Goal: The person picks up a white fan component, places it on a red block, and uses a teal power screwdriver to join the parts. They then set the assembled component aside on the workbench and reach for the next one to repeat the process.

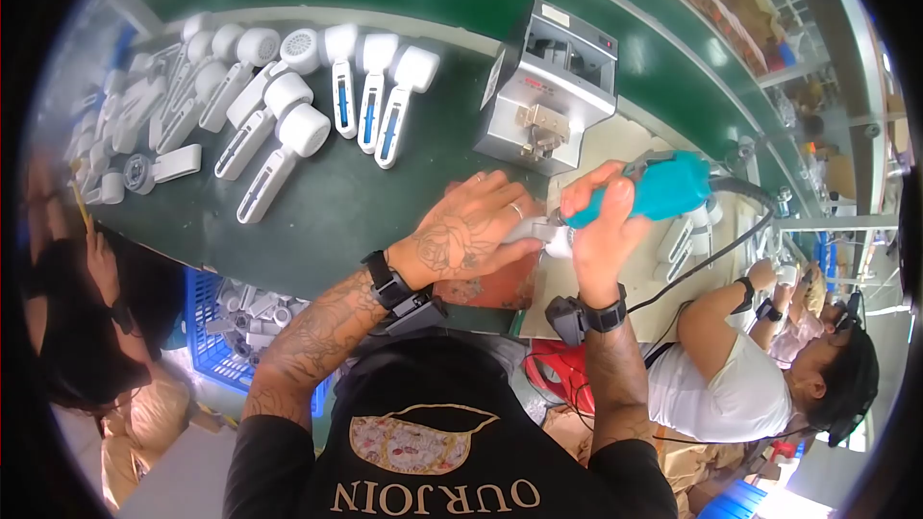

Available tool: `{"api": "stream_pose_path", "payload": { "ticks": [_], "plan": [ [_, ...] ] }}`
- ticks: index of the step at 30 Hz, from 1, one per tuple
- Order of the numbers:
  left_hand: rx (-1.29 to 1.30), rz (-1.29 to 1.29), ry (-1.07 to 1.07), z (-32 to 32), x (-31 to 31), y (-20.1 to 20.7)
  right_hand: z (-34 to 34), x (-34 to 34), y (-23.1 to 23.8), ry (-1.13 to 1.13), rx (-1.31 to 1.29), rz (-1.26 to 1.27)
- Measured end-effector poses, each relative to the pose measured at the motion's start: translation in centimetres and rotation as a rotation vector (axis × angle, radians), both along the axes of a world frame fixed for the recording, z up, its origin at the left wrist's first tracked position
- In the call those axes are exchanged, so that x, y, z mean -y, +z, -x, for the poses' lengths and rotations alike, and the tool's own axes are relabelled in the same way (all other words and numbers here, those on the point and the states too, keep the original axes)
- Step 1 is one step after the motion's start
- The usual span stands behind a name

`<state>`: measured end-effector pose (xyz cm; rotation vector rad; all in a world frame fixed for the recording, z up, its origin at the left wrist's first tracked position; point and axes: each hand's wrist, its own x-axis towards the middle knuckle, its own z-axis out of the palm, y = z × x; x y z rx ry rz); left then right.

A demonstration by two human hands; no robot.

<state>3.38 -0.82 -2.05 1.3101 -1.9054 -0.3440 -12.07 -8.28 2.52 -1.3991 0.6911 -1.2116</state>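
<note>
My left hand (473, 223) is closed around a white shower head (558, 244), most of it covered by my fingers. A teal electric screwdriver (665, 188) lies in the grip of my right hand (606, 231), its body tilted and its nose close against the held shower head. Whether the bit touches it cannot be made out. Under my hands is a worn reddish mat (476, 290). Just beyond stands a silver screw feeder (548, 86). To the left, finished-looking white shower heads (284, 159) lie on the green bench, several with blue strips in their handles.
A black cable (716, 255) runs from the screwdriver down the right side. More shower heads (685, 242) lie on cardboard there. A blue crate (204, 327) of small parts sits below the bench at left. Co-workers sit at left and at right, one in a white shirt (721, 380).
</note>
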Motion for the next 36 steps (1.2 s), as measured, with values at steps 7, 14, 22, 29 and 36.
{"api": "stream_pose_path", "payload": {
  "ticks": [7, 14, 22, 29, 36],
  "plan": [
    [-0.009, -0.014, 0.009, -0.2, -0.3, 0.4, -4.7, 2.4, 4.0, -0.197, -0.072, 0.217],
    [-0.004, -0.029, -0.045, 0.0, -0.1, 0.7, -5.7, 5.2, 0.9, -0.066, 0.036, 0.284],
    [-0.014, 0.007, -0.011, -0.1, 0.1, 0.0, -1.5, 0.5, 2.9, -0.053, 0.094, 0.056],
    [0.004, -0.107, -0.072, -0.6, 0.3, 0.5, 2.0, -2.1, 1.6, -0.008, 0.023, 0.084],
    [0.006, -0.180, -0.075, 0.0, 0.0, 0.7, 2.3, -2.7, 1.0, -0.021, 0.017, 0.084]
  ]
}}
